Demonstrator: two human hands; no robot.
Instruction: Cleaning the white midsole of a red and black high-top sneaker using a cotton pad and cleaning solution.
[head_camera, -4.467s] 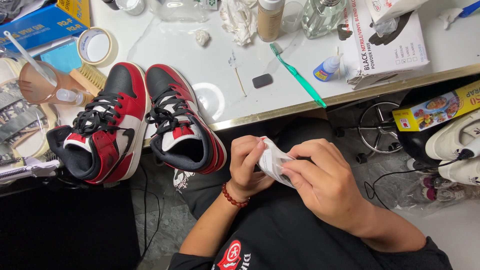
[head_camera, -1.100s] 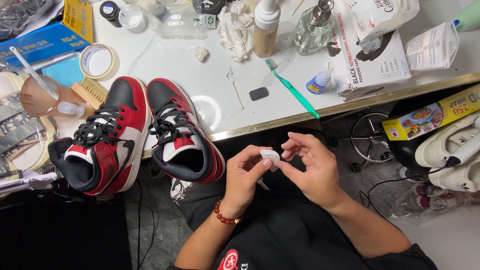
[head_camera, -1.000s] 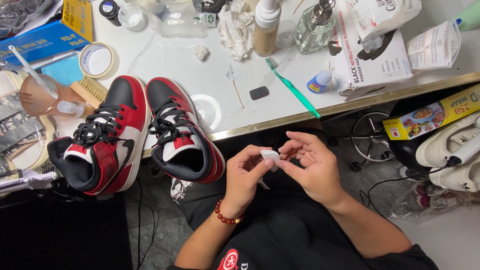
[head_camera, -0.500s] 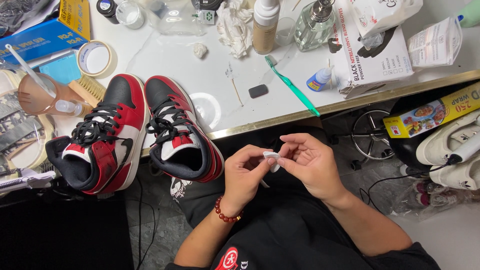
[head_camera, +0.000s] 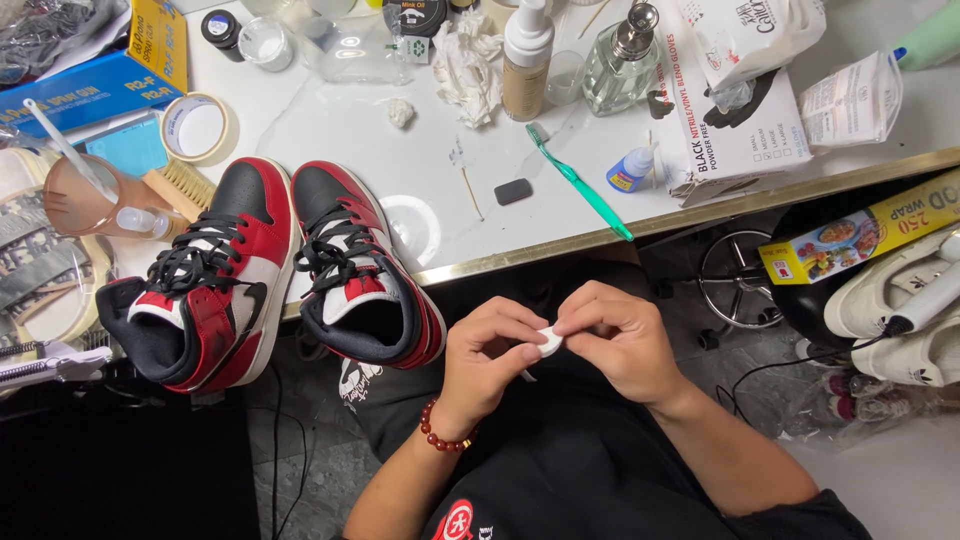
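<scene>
Left hand (head_camera: 488, 362) and right hand (head_camera: 618, 342), fingers closed, pinch a small white wad (head_camera: 548, 341) between them above the lap. Beyond: red-black sneakers (head_camera: 285, 270) overhanging the table (head_camera: 330, 130) edge; green toothbrush (head_camera: 580, 183).

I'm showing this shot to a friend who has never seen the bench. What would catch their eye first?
Probably the pair of red, black and white high-top sneakers, hanging over the near edge of the white table. Next, below the edge, the left hand and right hand pinch a small white pad together. A green toothbrush lies among the bottles behind.
</scene>
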